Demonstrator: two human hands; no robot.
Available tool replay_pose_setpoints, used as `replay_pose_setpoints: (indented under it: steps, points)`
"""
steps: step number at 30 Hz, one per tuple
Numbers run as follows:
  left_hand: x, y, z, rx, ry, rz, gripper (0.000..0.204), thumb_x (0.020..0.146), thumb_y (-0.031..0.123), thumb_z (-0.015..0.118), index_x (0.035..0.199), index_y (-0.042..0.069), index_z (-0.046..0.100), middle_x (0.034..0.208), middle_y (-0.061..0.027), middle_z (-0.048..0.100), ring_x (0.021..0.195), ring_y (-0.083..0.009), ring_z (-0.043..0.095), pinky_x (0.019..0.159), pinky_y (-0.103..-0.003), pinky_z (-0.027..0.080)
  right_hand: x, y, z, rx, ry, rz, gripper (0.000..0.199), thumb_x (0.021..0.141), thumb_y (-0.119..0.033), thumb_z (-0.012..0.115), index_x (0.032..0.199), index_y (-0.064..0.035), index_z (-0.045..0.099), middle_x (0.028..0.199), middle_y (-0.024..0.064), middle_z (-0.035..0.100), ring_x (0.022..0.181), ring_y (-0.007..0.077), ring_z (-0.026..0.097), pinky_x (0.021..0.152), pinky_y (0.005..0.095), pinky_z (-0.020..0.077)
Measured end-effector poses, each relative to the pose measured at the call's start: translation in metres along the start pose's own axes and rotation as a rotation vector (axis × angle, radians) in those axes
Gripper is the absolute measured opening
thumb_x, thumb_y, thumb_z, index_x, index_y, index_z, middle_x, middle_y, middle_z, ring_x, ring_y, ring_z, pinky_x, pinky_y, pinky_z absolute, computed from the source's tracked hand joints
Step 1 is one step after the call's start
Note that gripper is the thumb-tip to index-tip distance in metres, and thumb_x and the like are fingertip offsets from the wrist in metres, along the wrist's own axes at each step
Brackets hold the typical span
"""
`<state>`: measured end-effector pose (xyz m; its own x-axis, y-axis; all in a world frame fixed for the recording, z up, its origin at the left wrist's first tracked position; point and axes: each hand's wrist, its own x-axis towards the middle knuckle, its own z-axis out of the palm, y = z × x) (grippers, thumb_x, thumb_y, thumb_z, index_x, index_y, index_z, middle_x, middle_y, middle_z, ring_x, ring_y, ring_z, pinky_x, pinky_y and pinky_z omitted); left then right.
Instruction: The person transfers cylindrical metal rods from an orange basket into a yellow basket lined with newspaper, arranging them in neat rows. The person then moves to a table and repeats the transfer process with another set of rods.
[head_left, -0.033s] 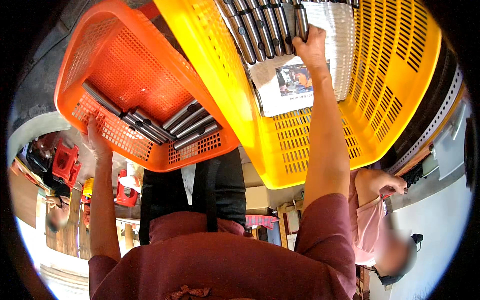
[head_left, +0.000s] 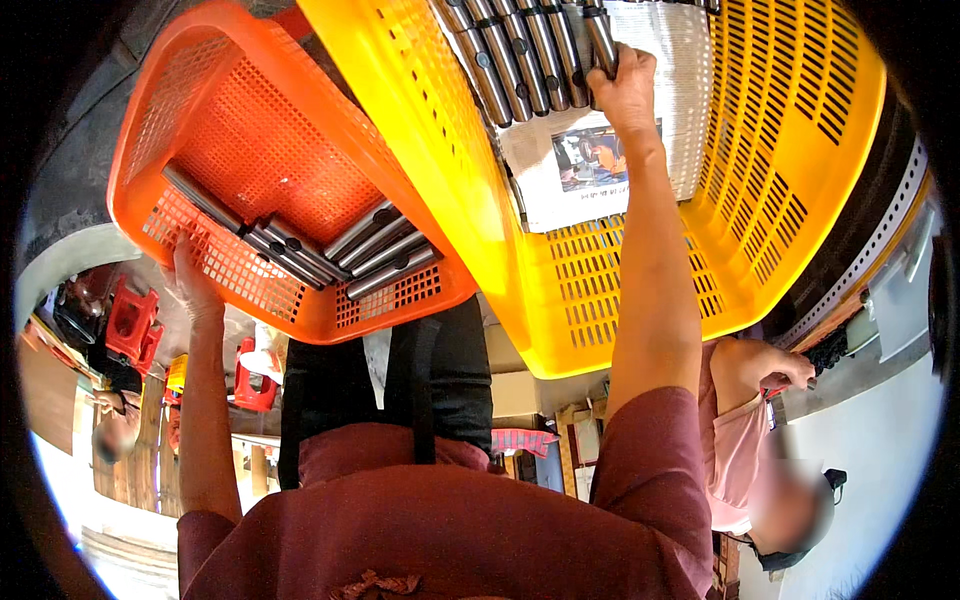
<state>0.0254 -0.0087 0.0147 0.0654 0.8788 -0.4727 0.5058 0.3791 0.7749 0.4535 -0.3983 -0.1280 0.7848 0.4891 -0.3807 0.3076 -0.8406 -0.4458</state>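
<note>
In the yellow basket [head_left: 640, 340], at the upper right, my right hand [head_left: 625, 90] is closed around the near end of a steel pin [head_left: 600, 38]. This pin lies at the right end of rows of similar dark-ended steel pins [head_left: 508, 60], several with a round hole in the side. A printed sheet of paper [head_left: 545, 195] lies under them. At the left, my left hand [head_left: 192, 280] grips the near left edge of the orange basket [head_left: 280, 130]; its fingers are partly hidden. Several loose steel pins [head_left: 375, 250] lie in that basket, against its near side.
The two baskets stand side by side, their walls close together. Another person [head_left: 735, 430] is at the right, with a hand near a perforated metal strip [head_left: 860, 240]. A further person [head_left: 118, 430] is at the far left, near red plastic stools [head_left: 132, 322].
</note>
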Motion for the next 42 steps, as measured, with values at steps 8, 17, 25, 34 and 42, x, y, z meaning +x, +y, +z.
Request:
replay_pose_setpoints:
  steps: [8,17,25,34,42]
  points:
    - [0.002,-0.003,-0.006,0.027,-0.01,0.028,0.037,0.092,0.016,0.057,0.126,0.002,0.052,0.115,-0.0086,0.06,0.099,-0.0197,0.06,0.086,-0.034,0.049,0.003,0.012,0.0,0.277,0.197,0.207,0.048,0.078,-0.026,0.073,0.113,0.0033,0.058,0.09,0.0211,0.067,0.085,0.0322,0.067,0.081,0.0388,0.0511]
    - [0.005,-0.005,-0.009,-0.003,-0.057,0.019,0.034,0.091,0.017,0.058,0.122,0.002,0.054,0.112,-0.0087,0.061,0.096,-0.0193,0.061,0.084,-0.033,0.05,0.017,0.037,-0.006,0.313,0.096,0.028,0.032,0.084,-0.011,0.065,0.111,0.0062,0.062,0.09,0.0131,0.069,0.078,0.0175,0.063,0.074,0.0302,0.0508]
    - [-0.004,0.007,0.003,0.022,0.006,-0.011,0.031,0.091,0.016,0.058,0.118,0.001,0.056,0.109,-0.0093,0.062,0.095,-0.0192,0.061,0.083,-0.033,0.05,0.007,0.038,0.0,0.359,0.094,0.102,0.033,0.082,-0.004,0.065,0.115,-0.0004,0.063,0.093,0.0112,0.066,0.085,0.0162,0.062,0.077,0.0282,0.0511]
    - [0.0,0.004,-0.001,0.026,-0.061,0.014,0.032,0.091,0.016,0.058,0.118,0.001,0.055,0.108,-0.0099,0.062,0.094,-0.0203,0.061,0.083,-0.034,0.05,-0.012,0.049,0.013,0.447,0.227,0.085,0.03,0.083,-0.014,0.066,0.107,0.0026,0.065,0.097,0.0181,0.067,0.088,0.0279,0.066,0.081,0.0358,0.0508]
    - [-0.004,0.008,0.006,0.021,-0.036,-0.004,0.032,0.09,0.016,0.058,0.118,0.001,0.055,0.109,-0.0104,0.062,0.094,-0.0203,0.061,0.083,-0.034,0.05,-0.013,0.046,0.002,0.179,0.206,-0.007,0.027,0.083,-0.013,0.065,0.108,-0.0032,0.064,0.099,0.015,0.06,0.09,0.0311,0.061,0.082,0.0395,0.0493]
